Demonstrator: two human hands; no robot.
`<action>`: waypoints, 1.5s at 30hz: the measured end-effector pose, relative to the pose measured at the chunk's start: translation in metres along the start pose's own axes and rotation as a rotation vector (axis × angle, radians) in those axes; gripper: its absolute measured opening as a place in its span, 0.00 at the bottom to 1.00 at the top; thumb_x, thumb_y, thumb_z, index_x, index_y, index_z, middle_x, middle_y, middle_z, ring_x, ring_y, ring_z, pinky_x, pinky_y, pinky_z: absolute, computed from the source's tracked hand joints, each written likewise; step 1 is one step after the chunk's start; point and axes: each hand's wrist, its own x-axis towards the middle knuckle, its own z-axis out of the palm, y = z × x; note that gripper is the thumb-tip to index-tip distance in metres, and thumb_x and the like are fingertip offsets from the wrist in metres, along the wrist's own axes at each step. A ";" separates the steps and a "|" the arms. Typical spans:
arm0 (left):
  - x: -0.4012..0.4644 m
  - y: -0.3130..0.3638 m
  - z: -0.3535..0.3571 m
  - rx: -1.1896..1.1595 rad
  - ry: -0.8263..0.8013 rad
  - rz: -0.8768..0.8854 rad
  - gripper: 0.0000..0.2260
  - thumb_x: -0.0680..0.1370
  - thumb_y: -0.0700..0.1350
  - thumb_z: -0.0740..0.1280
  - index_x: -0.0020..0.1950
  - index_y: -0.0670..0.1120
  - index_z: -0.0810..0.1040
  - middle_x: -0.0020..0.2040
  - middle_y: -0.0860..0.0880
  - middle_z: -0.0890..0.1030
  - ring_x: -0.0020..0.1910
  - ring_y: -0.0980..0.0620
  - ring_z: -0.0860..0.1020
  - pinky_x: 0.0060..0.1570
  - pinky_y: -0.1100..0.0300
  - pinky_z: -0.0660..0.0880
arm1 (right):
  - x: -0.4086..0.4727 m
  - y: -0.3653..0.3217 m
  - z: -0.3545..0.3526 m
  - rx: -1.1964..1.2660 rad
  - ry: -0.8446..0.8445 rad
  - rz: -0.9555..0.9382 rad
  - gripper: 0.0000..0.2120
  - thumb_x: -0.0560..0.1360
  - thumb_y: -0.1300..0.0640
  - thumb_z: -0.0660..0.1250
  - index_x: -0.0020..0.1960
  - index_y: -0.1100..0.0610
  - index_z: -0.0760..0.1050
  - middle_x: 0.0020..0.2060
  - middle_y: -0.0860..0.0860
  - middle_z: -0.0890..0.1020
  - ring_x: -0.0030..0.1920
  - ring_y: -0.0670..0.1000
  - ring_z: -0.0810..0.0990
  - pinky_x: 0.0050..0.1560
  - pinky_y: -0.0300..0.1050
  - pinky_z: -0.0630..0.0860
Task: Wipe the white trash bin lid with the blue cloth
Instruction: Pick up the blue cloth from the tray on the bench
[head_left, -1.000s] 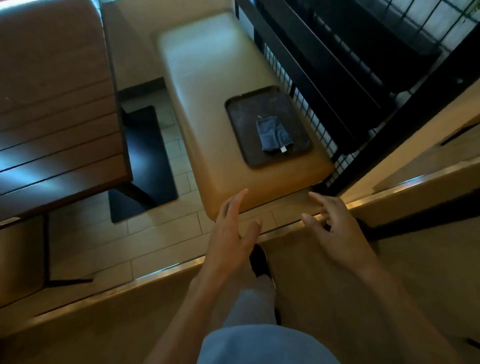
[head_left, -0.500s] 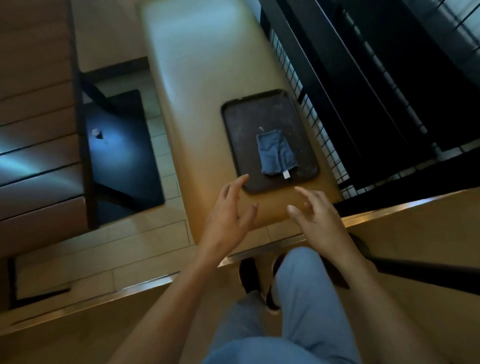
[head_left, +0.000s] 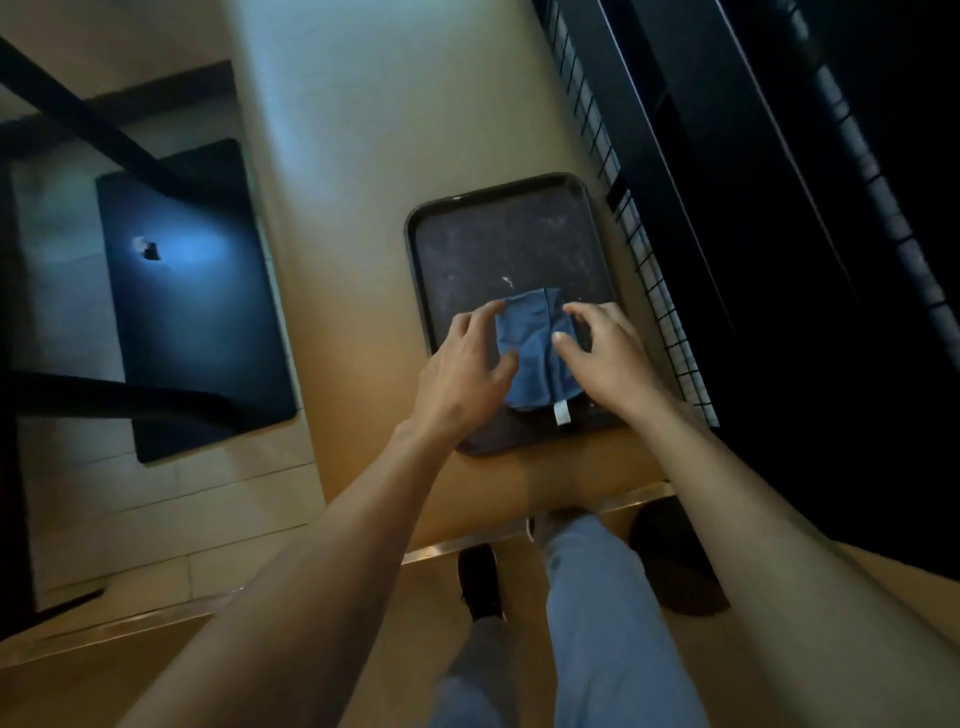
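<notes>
The blue cloth (head_left: 535, 353) lies folded on a dark tray (head_left: 498, 249), toward the tray's near right corner, its white tag (head_left: 561, 413) hanging toward the tray's near edge. The tray sits at the near end of a tan bench (head_left: 363, 208), close to the bench's right edge; its surface shows pale specks and scuffs.

The left hand (head_left: 462, 369) rests at the cloth's left edge, fingers spread and curled, the fingertips touching the cloth's upper left corner and the thumb against its left side. The right hand (head_left: 602, 353) is at the cloth's right edge, fingers spread, the thumb pressed onto the cloth and the other fingertips curling over its upper right corner. Neither hand has the cloth gathered or lifted; it lies flat on the tray.

Immediately right of the bench stands a black wire-grid partition (head_left: 644, 291), very near the right hand. Left of the bench, a black table base (head_left: 197, 312) rests on a tiled floor. Below the bench's near end, a metal floor strip (head_left: 467, 548) crosses the view, with the person's blue-trousered legs (head_left: 597, 613) and a dark shoe (head_left: 478, 577) beside it. The white trash bin lid is out of view.
</notes>
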 end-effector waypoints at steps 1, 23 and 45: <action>0.015 -0.002 0.005 0.017 -0.003 -0.017 0.25 0.80 0.55 0.62 0.76 0.57 0.60 0.71 0.52 0.68 0.56 0.49 0.79 0.57 0.44 0.77 | 0.018 0.004 0.002 -0.007 -0.002 0.001 0.20 0.80 0.52 0.64 0.71 0.55 0.70 0.65 0.52 0.72 0.65 0.50 0.71 0.58 0.37 0.64; 0.145 -0.047 0.088 0.122 -0.055 -0.229 0.16 0.80 0.45 0.64 0.69 0.52 0.75 0.61 0.49 0.71 0.59 0.49 0.74 0.56 0.55 0.74 | 0.145 0.071 0.067 -0.457 -0.073 -0.180 0.14 0.77 0.52 0.67 0.62 0.50 0.76 0.59 0.51 0.76 0.62 0.54 0.71 0.59 0.55 0.70; -0.035 0.005 -0.013 -0.073 0.068 0.103 0.12 0.82 0.45 0.63 0.66 0.48 0.75 0.56 0.51 0.74 0.51 0.54 0.75 0.53 0.51 0.78 | -0.016 -0.023 -0.008 -0.139 -0.190 -0.301 0.12 0.79 0.53 0.65 0.61 0.47 0.77 0.54 0.46 0.80 0.54 0.48 0.79 0.57 0.58 0.76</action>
